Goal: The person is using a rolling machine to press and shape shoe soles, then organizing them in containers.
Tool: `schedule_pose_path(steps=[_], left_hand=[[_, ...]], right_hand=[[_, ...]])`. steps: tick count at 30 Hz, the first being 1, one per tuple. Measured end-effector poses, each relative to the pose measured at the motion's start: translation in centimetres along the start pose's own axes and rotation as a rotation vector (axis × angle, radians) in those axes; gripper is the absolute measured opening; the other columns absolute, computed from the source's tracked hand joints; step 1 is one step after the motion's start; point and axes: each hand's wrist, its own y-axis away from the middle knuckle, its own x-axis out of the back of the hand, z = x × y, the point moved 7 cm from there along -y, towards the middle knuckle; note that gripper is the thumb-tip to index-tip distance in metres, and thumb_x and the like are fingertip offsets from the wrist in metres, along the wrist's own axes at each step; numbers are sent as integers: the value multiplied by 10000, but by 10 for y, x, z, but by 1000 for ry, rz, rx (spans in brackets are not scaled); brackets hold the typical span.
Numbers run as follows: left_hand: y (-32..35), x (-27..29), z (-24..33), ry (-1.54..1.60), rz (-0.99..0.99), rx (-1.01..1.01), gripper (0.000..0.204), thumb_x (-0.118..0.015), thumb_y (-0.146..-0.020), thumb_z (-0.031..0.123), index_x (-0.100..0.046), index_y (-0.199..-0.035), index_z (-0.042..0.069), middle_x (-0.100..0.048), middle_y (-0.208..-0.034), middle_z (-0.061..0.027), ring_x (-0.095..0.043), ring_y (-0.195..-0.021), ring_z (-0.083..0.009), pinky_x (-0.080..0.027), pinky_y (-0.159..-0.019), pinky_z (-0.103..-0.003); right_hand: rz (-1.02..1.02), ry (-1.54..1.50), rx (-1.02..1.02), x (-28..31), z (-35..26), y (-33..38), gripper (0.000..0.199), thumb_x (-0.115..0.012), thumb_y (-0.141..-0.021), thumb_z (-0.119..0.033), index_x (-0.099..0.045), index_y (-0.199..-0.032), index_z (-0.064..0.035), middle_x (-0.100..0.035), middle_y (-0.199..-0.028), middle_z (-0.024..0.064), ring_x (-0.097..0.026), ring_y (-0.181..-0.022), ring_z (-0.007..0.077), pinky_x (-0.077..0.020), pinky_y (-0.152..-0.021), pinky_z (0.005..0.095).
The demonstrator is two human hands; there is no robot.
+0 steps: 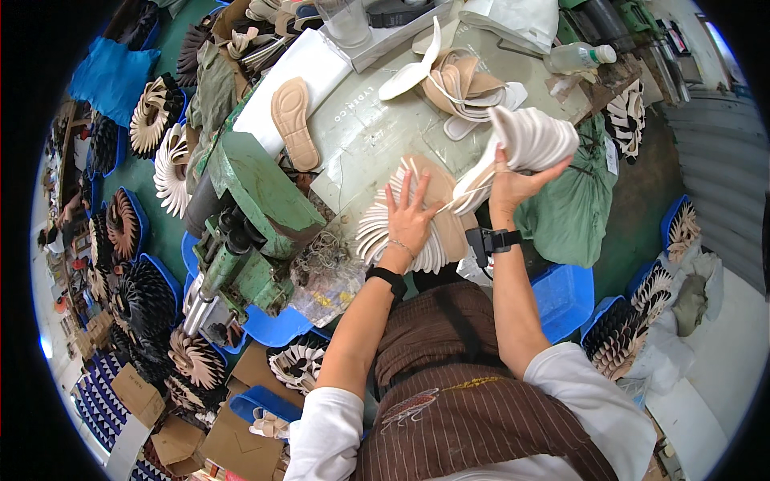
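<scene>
My left hand [409, 220] lies with its fingers spread on a fanned stack of cream insoles [373, 234] at the table's near edge. Tan insole faces [437, 188] show just right of those fingers. Raised to the right of that stack, my right hand [517, 191] grips a thick bundle of white insoles [536, 140], thumb on the near side. The lower end of this bundle comes close to the stack; whether they touch I cannot tell. Farther back lies a loose heap of beige and white insoles [461, 84]. One tan insole [295, 120] rests on white sheets at the left.
A green metal machine [261, 192] stands close on my left. Plastic bottle [579, 58] and clear cup [345, 22] are at the table's back. A green sack [573, 200] hangs at the right, above a blue bin [564, 301]. Several blue bins of fanned pieces line both sides.
</scene>
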Motion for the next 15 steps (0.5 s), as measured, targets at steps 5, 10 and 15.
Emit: schedule_pose_path(steps=[5,10,15], left_hand=[[3,-8,7,-5,-43,-102,311,-582,-704,137,-736,-950,248,-326,-1482,-19,-182,-1405,-324,-103,-1081,-645],[2,-1,15,139,-69,-85,272,-646,-724,342,-735,-951,221,-318,-1486,-38,-174,-1401,-349,-97,-1056,-675],[-4,-9,12,46,-62,-175,314,-668,-716,395,-714,-967,212,-273,-1506,-65,-148,-1411,-344,-87,-1052,-676]], right_hand=[[156,200,-133,4,44,-6,1175,-829,-594,-149,-48,-1460,1,-247,-1444,273,-327,-1298,402,-219,-1094,471],[194,557,-432,-5,66,-21,1165,-827,-623,-265,-58,-1451,18,-441,-1294,277,-439,-1165,424,-277,-1015,508],[451,-456,-699,12,93,-34,692,-753,-666,-87,-382,-1244,-2,-548,-1149,140,-588,-966,291,-540,-821,438]])
